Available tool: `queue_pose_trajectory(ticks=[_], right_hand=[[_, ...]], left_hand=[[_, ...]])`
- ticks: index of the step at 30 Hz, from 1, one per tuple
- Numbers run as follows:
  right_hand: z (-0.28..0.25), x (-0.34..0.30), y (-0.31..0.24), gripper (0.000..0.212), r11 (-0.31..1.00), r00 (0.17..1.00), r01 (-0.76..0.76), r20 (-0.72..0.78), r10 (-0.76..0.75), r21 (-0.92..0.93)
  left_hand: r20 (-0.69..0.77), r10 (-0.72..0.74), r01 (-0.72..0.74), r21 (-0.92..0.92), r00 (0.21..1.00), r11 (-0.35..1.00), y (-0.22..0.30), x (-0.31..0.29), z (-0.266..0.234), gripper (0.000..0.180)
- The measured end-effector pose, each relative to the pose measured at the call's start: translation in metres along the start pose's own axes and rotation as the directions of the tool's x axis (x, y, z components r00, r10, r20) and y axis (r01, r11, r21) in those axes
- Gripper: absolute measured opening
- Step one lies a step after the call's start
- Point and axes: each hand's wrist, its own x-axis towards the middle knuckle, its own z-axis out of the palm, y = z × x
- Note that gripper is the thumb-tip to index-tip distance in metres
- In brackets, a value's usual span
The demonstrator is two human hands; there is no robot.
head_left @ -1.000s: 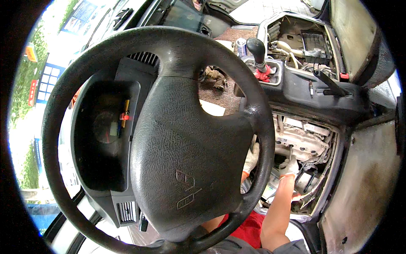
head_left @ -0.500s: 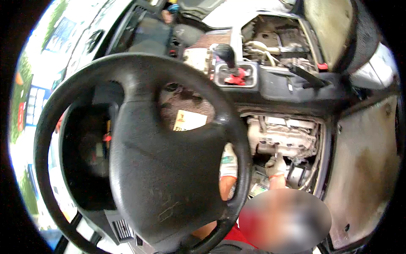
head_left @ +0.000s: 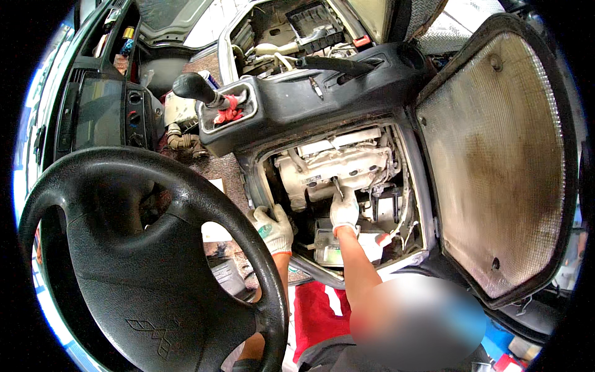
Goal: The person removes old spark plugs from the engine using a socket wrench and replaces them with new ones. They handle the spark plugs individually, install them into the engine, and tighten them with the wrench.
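Note:
My right hand (head_left: 344,211), in a white glove with an orange cuff, reaches into the open engine bay. Its fingers are closed around a slim dark metal rod (head_left: 336,184), whose upper end meets the engine's pale, dusty cover (head_left: 334,166) beside a row of round holes. What kind of tool the rod is cannot be made out. My left hand (head_left: 273,230), gloved alike with a green patch, lies at the bay's left rim (head_left: 263,195), fingers spread and holding nothing. Below my right hand sits a battery-like box (head_left: 328,245).
A black steering wheel (head_left: 155,260) stands at left, close to my left forearm. Beyond the bay run the gear lever (head_left: 195,88) and handbrake lever (head_left: 341,66). A second opened bay (head_left: 291,37) lies farther off. The raised, foil-lined hatch (head_left: 496,161) stands at right.
The view has shifted right, so the wheel sits lower left and the bay more central. My left hand, partly behind the wheel before, now shows at the rim. My right hand stays at the engine.

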Motion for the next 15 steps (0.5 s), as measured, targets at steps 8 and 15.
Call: queue_pose_trajectory(ticks=[8,15], right_hand=[[0.002,0.008,-0.008,0.017,0.344,0.684,-0.726,0.58,0.442,0.595],[-0.001,0.013,-0.01,0.019,0.008,0.517,-0.813,0.715,0.472,0.583]], left_hand=[[-0.034,0.015,-0.015,0.013,0.999,1.0,-0.019,0.001,-0.019,0.039],[-0.03,-0.029,0.028,-0.035,0.999,0.999,-0.022,-0.007,-0.014,0.039]])
